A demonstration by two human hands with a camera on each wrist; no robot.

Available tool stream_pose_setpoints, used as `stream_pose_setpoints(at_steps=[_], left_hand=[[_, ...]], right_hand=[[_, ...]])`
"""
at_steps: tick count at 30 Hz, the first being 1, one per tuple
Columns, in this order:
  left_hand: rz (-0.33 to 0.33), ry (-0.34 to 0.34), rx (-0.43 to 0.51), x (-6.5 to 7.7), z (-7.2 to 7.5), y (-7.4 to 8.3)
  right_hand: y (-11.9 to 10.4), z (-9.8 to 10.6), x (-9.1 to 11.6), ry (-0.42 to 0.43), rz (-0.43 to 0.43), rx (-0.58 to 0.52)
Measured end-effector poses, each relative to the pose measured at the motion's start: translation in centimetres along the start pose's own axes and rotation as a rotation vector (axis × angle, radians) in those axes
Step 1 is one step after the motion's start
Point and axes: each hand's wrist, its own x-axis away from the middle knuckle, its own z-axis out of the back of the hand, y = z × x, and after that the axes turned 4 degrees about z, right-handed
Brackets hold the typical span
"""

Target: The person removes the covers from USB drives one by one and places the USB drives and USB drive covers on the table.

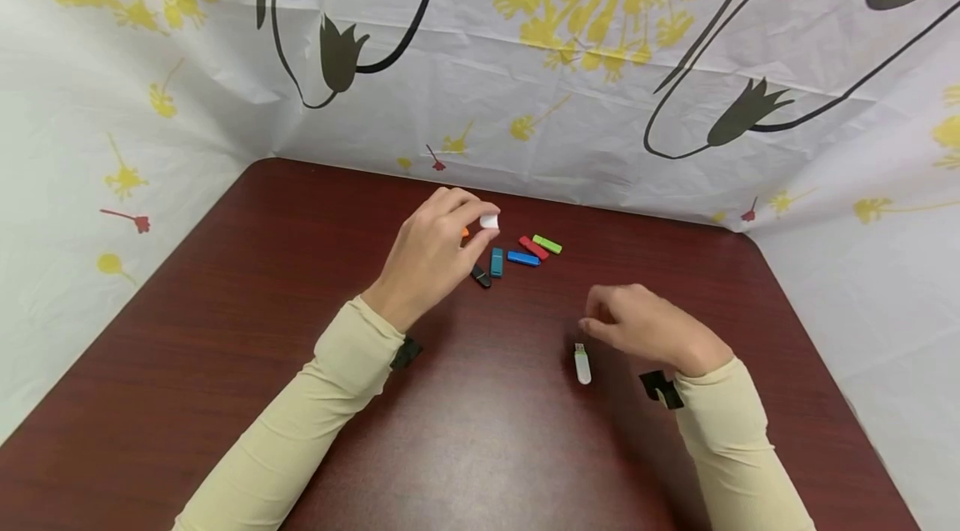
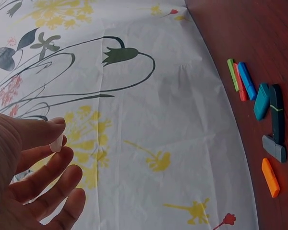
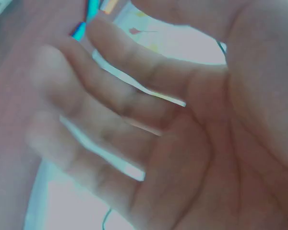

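My left hand (image 1: 431, 252) is raised over the far middle of the table and pinches a small white cap (image 1: 489, 221) between thumb and forefinger. The cap also shows in the left wrist view, partly covered by the fingers. A white USB stick (image 1: 582, 368) with a green edge lies on the table, its metal plug bare and pointing away from me. Just beyond and to the right of it, my right hand (image 1: 648, 327) hovers with loosely bent fingers. In the right wrist view its palm and spread fingers (image 3: 129, 105) hold nothing.
Several capped USB sticks lie at the far middle: green (image 1: 547, 244), red (image 1: 533, 247), blue (image 1: 523, 258), teal (image 1: 497, 262) and black (image 1: 481, 276). In the left wrist view, a grey one (image 2: 274, 148) and an orange one (image 2: 270, 178) also show. A patterned sheet (image 1: 465, 56) hangs behind the table.
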Motion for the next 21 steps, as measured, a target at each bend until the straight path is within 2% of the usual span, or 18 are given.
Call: stream_pose_setpoints(at_steps=[3,8,13,17,21], left_hand=[[0.001,-0.014,0.005,0.1,-0.2,0.2],[-0.011,-0.056,0.001,0.4,-0.8,0.6],[-0.024,-0.102,-0.018,0.7,-1.6,1.1],[-0.031,-0.134,-0.031,1.0,-2.3,1.6],[-0.039,-0.175,-0.056,1.3,-3.1,2.1]], right_hand=[[-0.6,0.9,0.1,0.119,-0.007,0.059],[-2.0,2.1,0.1,0.266,-0.058,0.074],[-3.0,2.8,-0.4,0.392,-0.032,0.075],[-3.5,3.1,-0.9,0.467,0.005,0.085],[-3.9,3.3,-1.4,0.485,0.014,0.088]])
